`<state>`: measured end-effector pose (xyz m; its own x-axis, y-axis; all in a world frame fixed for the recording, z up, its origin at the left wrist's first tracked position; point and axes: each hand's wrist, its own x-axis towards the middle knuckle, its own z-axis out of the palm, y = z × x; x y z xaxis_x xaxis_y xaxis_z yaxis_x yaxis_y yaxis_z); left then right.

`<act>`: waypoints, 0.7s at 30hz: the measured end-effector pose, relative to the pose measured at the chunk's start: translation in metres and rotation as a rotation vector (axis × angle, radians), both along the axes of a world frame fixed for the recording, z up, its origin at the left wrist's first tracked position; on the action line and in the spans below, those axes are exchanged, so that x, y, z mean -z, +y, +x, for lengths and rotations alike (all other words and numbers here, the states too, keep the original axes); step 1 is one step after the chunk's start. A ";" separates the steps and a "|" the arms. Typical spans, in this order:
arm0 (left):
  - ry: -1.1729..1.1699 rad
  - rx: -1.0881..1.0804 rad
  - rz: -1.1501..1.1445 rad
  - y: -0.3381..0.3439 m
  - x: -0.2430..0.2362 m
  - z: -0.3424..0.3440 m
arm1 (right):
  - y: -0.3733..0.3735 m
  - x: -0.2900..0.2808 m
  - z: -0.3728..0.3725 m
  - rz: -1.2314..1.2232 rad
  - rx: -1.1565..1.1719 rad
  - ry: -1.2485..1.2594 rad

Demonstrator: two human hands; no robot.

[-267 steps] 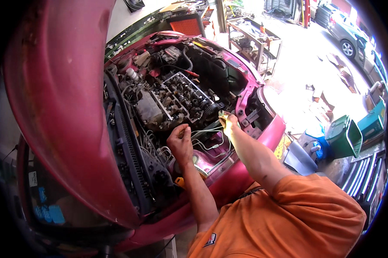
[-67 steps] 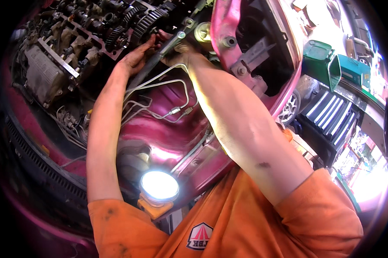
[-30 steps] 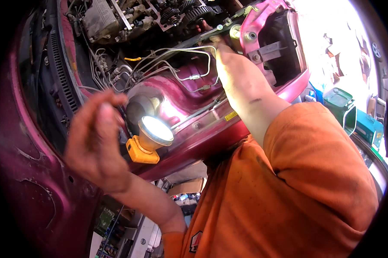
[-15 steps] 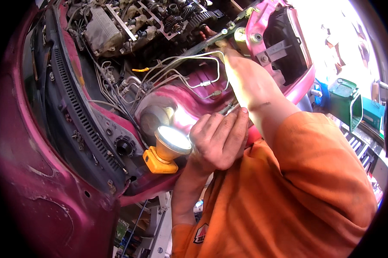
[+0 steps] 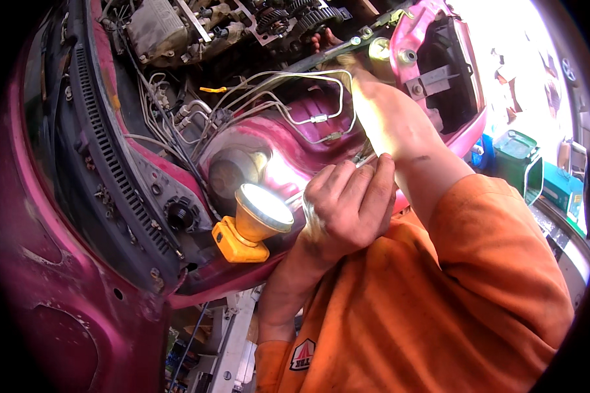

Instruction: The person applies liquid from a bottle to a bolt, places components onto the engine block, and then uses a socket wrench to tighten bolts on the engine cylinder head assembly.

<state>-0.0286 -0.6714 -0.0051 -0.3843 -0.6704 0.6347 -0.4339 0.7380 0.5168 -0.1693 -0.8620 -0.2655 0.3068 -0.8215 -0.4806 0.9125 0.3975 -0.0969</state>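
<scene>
My left hand (image 5: 352, 203) is closed in a fist over the near side of the engine bay, beside my right forearm. A short length of shiny metal rod (image 5: 365, 159) shows at its far side; the rest is hidden by the fingers. My right arm stretches past it to the engine (image 5: 242, 29), where my right hand (image 5: 327, 40) reaches down beside the dark gears (image 5: 313, 21). Only some fingertips show there, and whatever they touch is out of sight. A lit yellow work lamp (image 5: 246, 229) stands just left of my left hand.
Bent metal pipes (image 5: 319, 118) run across the pink inner wing, near my right forearm. A dark vented cowl (image 5: 105, 131) lies along the left. A green crossbar (image 5: 301, 69) passes by my right wrist. At the right stands a green container (image 5: 518, 160).
The view has shifted slightly. My left hand, still closed, has moved a little to the right of the lamp. My right arm remains stretched to the engine.
</scene>
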 end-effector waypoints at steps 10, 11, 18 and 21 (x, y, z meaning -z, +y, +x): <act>-0.013 -0.011 0.065 -0.001 -0.002 -0.001 | -0.008 0.017 -0.011 -0.048 -0.098 -0.025; -0.005 -0.015 0.066 0.000 -0.001 -0.002 | -0.007 0.016 -0.010 -0.040 -0.078 -0.029; -0.024 0.009 0.099 -0.003 -0.006 -0.004 | -0.010 0.031 -0.016 -0.073 0.011 -0.072; -0.040 0.006 0.121 -0.002 -0.006 -0.004 | -0.011 0.039 -0.014 -0.110 -0.011 -0.076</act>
<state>-0.0323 -0.6731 0.0008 -0.4122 -0.7388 0.5332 -0.4517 0.6740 0.5846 -0.1834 -0.8725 -0.3040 0.3483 -0.8644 -0.3625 0.9145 0.3983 -0.0708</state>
